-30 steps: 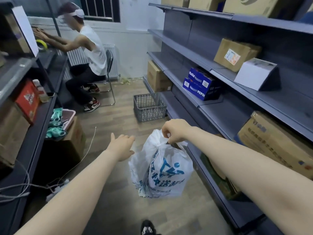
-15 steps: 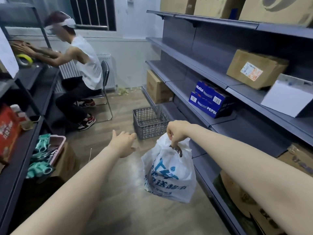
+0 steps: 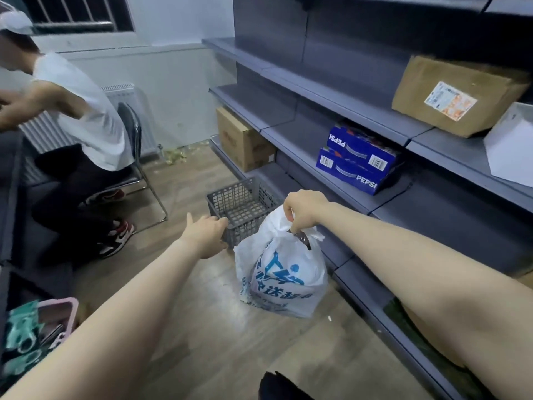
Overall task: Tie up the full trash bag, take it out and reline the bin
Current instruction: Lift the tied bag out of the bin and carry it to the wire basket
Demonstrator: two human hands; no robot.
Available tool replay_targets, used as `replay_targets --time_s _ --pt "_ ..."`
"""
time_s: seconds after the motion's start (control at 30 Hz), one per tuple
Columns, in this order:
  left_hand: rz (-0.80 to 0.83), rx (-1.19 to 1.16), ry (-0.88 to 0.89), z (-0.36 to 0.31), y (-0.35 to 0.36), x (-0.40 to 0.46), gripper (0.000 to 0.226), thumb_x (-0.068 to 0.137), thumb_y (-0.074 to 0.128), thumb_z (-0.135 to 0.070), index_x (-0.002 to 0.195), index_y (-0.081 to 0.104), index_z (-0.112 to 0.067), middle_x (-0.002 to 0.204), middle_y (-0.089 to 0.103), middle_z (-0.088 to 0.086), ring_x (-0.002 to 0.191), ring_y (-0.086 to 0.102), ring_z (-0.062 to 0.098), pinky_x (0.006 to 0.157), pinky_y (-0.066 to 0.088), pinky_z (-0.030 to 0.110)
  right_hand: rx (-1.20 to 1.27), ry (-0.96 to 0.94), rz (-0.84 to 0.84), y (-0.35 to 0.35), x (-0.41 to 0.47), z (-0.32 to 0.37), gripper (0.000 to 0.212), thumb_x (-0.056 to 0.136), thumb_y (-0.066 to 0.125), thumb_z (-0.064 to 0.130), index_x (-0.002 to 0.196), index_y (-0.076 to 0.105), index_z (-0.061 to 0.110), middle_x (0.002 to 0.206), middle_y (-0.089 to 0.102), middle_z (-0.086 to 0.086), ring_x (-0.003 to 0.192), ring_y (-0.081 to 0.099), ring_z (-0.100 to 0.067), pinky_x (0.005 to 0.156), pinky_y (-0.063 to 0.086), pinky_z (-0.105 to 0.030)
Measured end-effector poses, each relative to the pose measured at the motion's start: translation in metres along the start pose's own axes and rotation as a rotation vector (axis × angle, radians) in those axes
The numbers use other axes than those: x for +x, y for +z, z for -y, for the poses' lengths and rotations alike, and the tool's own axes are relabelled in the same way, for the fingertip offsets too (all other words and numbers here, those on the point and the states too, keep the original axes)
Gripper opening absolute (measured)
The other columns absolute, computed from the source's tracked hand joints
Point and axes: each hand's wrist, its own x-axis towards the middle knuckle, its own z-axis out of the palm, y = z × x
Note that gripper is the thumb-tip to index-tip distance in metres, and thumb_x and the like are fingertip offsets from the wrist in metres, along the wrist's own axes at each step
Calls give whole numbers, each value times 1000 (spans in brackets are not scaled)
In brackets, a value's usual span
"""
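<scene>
Right hand (image 3: 301, 212) grips trash bag (image 3: 284, 274) — contents hidden, knot seemingly tied.

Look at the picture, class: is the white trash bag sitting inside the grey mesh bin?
No: the white trash bag hangs from the right hand, outside and in front of the grey mesh bin.

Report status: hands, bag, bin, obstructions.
Right hand grips trash bag by its gathered top. Left hand open, reaching at bin rim. Bin unlined. Seated person beyond, not blocking.
</scene>
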Motion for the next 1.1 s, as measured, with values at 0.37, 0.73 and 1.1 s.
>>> replay_targets --time_s 0.37,0.73,1.1 --pt "-8 19 40 94 -43 174 43 91 52 -33 129 42 -14 134 48 7 130 38 27 111 17 61 -52 -7 9 -47 200 -14 18 69 76 27 76 61 22 94 67 1 76 54 -17 68 37 -28" --pt "69 56 63 236 -63 336 47 93 50 -31 134 38 -14 139 45 8 133 35 27 111 14 61 -154 175 -82 -69 399 -25 14 71 68 24 82 59 22 86 63 4 93 62 -21 97 35 -37" --pt "147 89 296 282 -82 543 46 92 49 -29 134 39 -13 136 46 9 131 36 28 110 14 61 27 364 -154 -57 563 -59 10 74 60 24 80 64 16 83 68 1 72 54 -21 95 39 -36"
